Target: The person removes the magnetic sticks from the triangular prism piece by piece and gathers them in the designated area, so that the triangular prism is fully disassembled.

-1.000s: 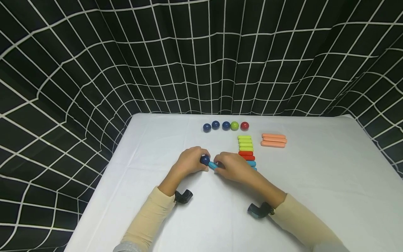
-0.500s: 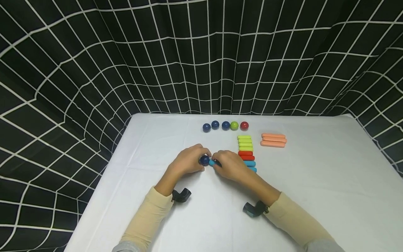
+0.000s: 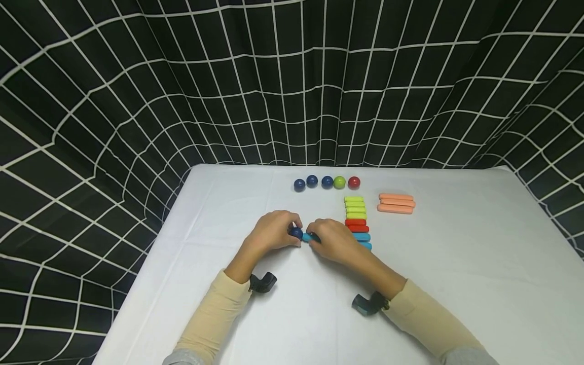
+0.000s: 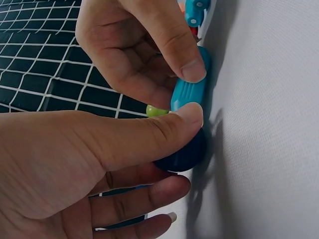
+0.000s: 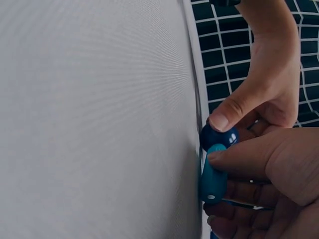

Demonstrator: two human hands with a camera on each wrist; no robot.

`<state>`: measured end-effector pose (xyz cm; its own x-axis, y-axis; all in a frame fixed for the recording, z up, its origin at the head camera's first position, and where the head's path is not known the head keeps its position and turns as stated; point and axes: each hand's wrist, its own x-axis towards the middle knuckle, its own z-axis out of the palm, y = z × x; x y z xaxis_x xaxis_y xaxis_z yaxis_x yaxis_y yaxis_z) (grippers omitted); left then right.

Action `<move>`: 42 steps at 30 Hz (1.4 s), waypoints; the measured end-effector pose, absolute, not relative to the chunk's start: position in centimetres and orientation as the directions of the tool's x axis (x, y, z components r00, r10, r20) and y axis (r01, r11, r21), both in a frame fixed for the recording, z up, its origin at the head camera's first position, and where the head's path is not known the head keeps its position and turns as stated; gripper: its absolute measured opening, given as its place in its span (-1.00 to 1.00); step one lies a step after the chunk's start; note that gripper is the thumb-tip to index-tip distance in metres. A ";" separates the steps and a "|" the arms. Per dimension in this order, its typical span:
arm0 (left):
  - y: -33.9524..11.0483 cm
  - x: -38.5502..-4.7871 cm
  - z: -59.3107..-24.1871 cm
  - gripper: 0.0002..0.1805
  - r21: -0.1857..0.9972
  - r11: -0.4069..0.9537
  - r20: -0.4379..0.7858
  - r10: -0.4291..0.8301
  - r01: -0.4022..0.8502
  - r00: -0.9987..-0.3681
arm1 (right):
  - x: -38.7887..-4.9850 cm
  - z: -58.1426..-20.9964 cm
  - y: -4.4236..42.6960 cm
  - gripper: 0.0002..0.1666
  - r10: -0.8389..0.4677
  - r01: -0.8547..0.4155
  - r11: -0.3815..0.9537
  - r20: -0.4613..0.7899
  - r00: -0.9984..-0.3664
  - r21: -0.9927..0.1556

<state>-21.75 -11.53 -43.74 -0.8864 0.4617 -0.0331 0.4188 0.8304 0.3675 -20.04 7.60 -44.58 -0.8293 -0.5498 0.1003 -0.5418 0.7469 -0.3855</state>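
My left hand (image 3: 272, 232) pinches a dark blue ball (image 3: 296, 232) between thumb and fingers, low over the white tabletop. Facing it, my right hand (image 3: 334, 238) pinches a light blue rod (image 5: 214, 179) with ribbed sides and a pale dot at its end. One end of the rod meets the ball. Seen from the left wrist, the thumb covers the joint between the light blue rod (image 4: 189, 92) and the dark blue ball (image 4: 184, 155). Just behind the right hand lie more light blue rods (image 3: 362, 236), partly hidden by it.
Along the far side sit several dark blue balls (image 3: 312, 181), a green ball (image 3: 339, 182) and a red ball (image 3: 354, 182). Yellow-green rods (image 3: 355, 205) and red rods (image 3: 357, 225) lie stacked right of centre, with orange rods (image 3: 396, 203) farther right. A dark gridded curtain (image 3: 319, 91) surrounds the table.
The right hand has shifted slightly left with the light blue rod, which now lies more level against the ball. The left hand has moved slightly and still holds the dark blue ball.
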 end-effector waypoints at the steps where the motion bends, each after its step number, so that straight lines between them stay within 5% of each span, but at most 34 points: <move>1: -11.5 -21.7 -43.7 -0.57 0.365 0.832 -0.031 0.460 0.418 -0.887 | -20.0 -44.6 7.6 -0.81 -0.550 -0.542 0.746 0.100 -0.829 -0.387; 25: -11.6 -21.9 -43.7 -0.58 0.404 0.839 -0.054 0.419 0.364 -0.906 | -19.2 -44.3 7.9 -0.83 -0.591 -0.587 0.735 0.103 -0.800 -0.341; 42: -11.8 -22.1 -44.0 -0.57 0.432 0.841 -0.075 0.393 0.325 -0.917 | -16.4 -42.8 13.8 -0.76 -0.556 -0.564 0.735 0.140 -0.819 -0.377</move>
